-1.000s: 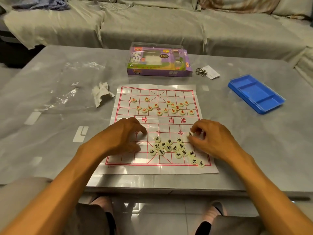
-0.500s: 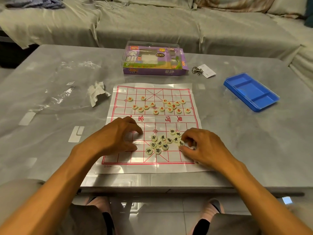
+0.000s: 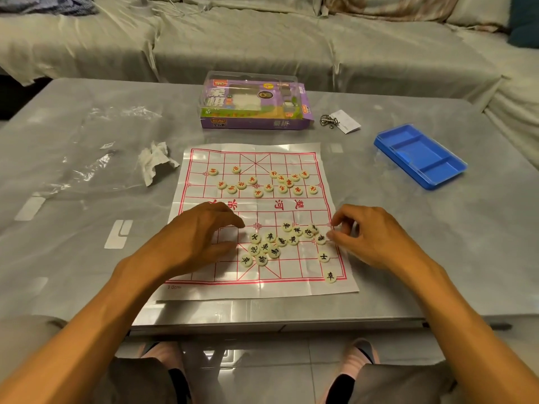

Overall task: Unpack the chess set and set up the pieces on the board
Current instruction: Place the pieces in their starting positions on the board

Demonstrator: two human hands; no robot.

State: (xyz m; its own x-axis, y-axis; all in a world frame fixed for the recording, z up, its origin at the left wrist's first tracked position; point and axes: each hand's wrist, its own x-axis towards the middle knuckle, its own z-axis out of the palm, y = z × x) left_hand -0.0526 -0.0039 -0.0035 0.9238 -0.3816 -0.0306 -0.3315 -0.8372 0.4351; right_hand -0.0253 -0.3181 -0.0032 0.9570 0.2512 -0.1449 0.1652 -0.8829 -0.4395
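The white sheet board (image 3: 294,266) with its red grid lies flat on the grey table. Red-lettered pieces (image 3: 268,183) are scattered over its far half. Black-lettered pieces (image 3: 274,243) sit bunched on the near half, and two more (image 3: 326,266) lie apart near the near-right corner. My left hand (image 3: 198,237) rests palm down on the board's left side, fingers stretched toward the black bunch. My right hand (image 3: 370,237) is at the board's right edge with fingers loosely curled. Its thumb tip touches one black piece (image 3: 320,239), and nothing shows between the fingers.
The purple chess box (image 3: 253,106) with a clear lid stands behind the board. A blue tray (image 3: 420,156) lies at right. A metal ring with a paper tag (image 3: 339,121), a crumpled tissue (image 3: 154,163) and clear plastic wrap (image 3: 96,158) lie around. A sofa runs behind the table.
My right hand dipped over the near-right pieces, then came back to the board's right edge. It no longer pinches a piece. My left hand has stayed in place.
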